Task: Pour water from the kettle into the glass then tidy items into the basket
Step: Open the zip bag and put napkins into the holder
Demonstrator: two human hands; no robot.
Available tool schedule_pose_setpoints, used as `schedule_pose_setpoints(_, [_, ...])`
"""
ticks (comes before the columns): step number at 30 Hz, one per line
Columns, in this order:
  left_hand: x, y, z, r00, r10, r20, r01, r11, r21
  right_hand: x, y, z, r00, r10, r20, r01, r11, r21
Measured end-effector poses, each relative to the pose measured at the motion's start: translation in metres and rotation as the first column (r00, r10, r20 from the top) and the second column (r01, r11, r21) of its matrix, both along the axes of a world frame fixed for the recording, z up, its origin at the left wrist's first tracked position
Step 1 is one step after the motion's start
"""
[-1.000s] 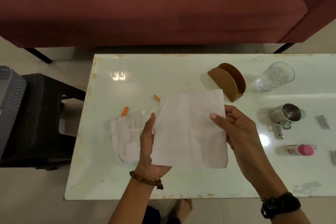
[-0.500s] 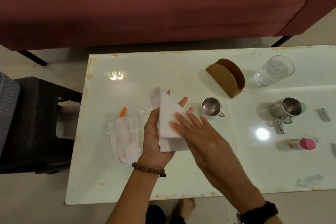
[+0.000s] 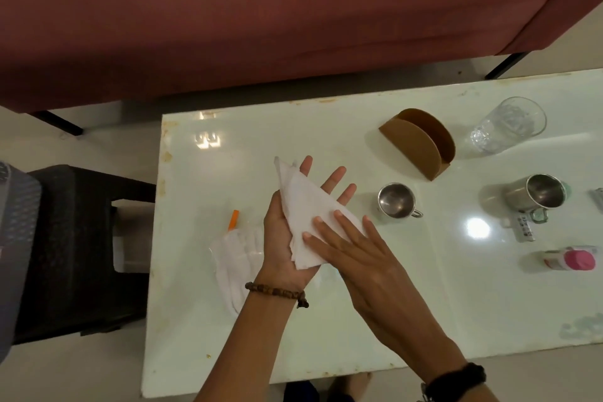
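Note:
A white paper napkin [image 3: 306, 209], folded into a triangle, lies on the palm of my left hand [image 3: 284, 238], whose fingers are spread flat under it. My right hand [image 3: 355, 254] presses flat on the napkin's lower part. A clear drinking glass [image 3: 509, 126] stands at the far right of the white table [image 3: 326, 336]. A brown napkin holder [image 3: 417, 143] stands empty left of the glass. No kettle or basket shows in this view.
Two steel cups [image 3: 394, 201] [image 3: 538, 196] stand right of my hands. A bag of white napkins [image 3: 238, 258] with an orange clip [image 3: 233, 219] lies to the left. A pink-capped bottle [image 3: 571, 259] lies at the right. A dark stool [image 3: 78, 248] and a red sofa [image 3: 261, 10] border the table.
The napkin, held spread open a second ago, is now folded into a triangle on my left palm. My right hand came over and lies flat on it. The view shifted.

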State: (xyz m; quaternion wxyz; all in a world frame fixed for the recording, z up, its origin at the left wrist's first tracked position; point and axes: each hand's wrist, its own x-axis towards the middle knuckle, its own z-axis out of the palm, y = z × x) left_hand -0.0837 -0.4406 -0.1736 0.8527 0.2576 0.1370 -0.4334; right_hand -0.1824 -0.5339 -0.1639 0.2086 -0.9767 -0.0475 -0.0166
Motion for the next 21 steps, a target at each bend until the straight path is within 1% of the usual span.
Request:
schedule_pose_setpoints(2, [0.009, 0.002, 0.001, 0.999, -0.025, 0.019, 0.025, 1.000, 0.010, 0.007, 0.002, 0.000, 0.998, -0.004, -0.067, 0.007, 0.999, 0.045])
schedule_pose_setpoints(4, [0.020, 0.000, 0.002, 0.997, -0.057, 0.053, 0.053, 0.996, 0.067, 0.012, 0.003, -0.001, 0.992, -0.003, -0.124, 0.022, 0.988, 0.150])
schedule_pose_setpoints(6, [0.028, -0.002, 0.001, 0.992, -0.085, 0.098, 0.073, 0.990, 0.123, 0.016, 0.003, -0.002, 0.991, -0.018, -0.135, 0.053, 0.963, 0.263])
schedule_pose_setpoints(7, [0.032, -0.004, -0.001, 0.991, -0.091, 0.102, 0.077, 0.988, 0.134, 0.019, 0.001, -0.003, 0.992, -0.054, -0.112, 0.086, 0.951, 0.296])
schedule_pose_setpoints(9, [0.035, -0.008, -0.005, 0.995, -0.078, 0.065, 0.070, 0.991, 0.115, 0.021, -0.005, -0.007, 0.987, -0.130, -0.091, 0.152, 0.942, 0.299])
schedule_pose_setpoints(11, [0.037, -0.011, -0.010, 0.998, -0.065, 0.024, 0.062, 0.993, 0.104, 0.023, -0.014, -0.009, 0.974, -0.194, -0.114, 0.218, 0.938, 0.268])
schedule_pose_setpoints(14, [0.039, -0.025, -0.019, 0.998, -0.060, -0.010, 0.061, 0.991, 0.116, 0.018, -0.033, -0.015, 0.955, -0.291, -0.057, 0.296, 0.937, 0.183])
schedule_pose_setpoints(15, [0.040, -0.032, -0.021, 0.998, -0.060, -0.024, 0.063, 0.988, 0.139, 0.015, -0.041, -0.017, 0.947, -0.316, -0.053, 0.320, 0.935, 0.152])
schedule_pose_setpoints(17, [0.044, -0.045, -0.027, 0.997, -0.050, -0.052, 0.061, 0.973, 0.221, 0.011, -0.056, -0.020, 0.929, -0.363, -0.069, 0.369, 0.915, 0.164])
schedule_pose_setpoints(19, [0.049, -0.061, -0.033, 0.997, -0.059, -0.056, 0.075, 0.941, 0.329, 0.003, -0.076, -0.023, 0.894, -0.435, -0.111, 0.448, 0.853, 0.267])
schedule_pose_setpoints(21, [0.055, -0.076, -0.037, 0.989, -0.149, 0.007, 0.127, 0.871, 0.475, -0.005, -0.097, -0.025, 0.860, -0.474, -0.188, 0.508, 0.758, 0.409])
